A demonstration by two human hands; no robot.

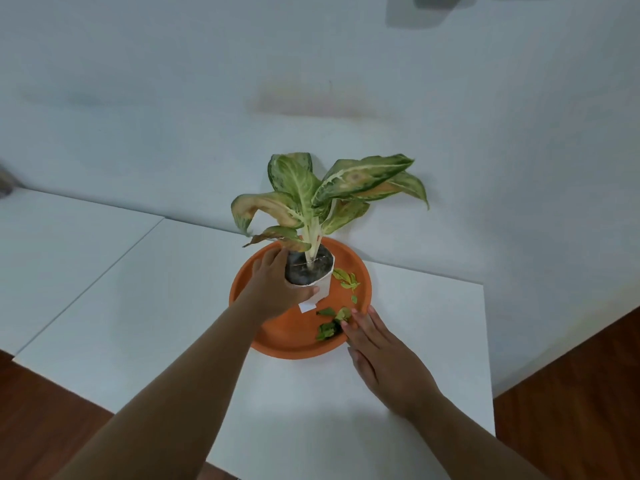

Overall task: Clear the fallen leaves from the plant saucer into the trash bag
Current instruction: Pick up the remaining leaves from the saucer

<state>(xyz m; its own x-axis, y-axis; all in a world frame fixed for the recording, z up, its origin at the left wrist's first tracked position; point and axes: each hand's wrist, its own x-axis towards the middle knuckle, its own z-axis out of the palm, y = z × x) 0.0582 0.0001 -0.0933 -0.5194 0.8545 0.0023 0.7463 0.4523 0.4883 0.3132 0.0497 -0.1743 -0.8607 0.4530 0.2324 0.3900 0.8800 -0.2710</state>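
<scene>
left hand [277, 289] wrapped around pot [323, 285] | right hand [381, 355] flat, spread, beside saucer [277, 337] | label [307, 306] blank

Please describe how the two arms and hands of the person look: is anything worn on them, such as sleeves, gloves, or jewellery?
Both forearms are bare as far as the picture shows; no sleeve reaches into view. The left hand and the right hand wear no gloves. No ring, watch or bracelet shows on either wrist or on the visible fingers. The fingernails look short and unpainted, though the picture is too soft to be sure.

Two bare arms reach forward.
The left hand [277, 285] is curled tight; the right hand [381, 358] lies flat, fingers [358, 322] together.
</scene>
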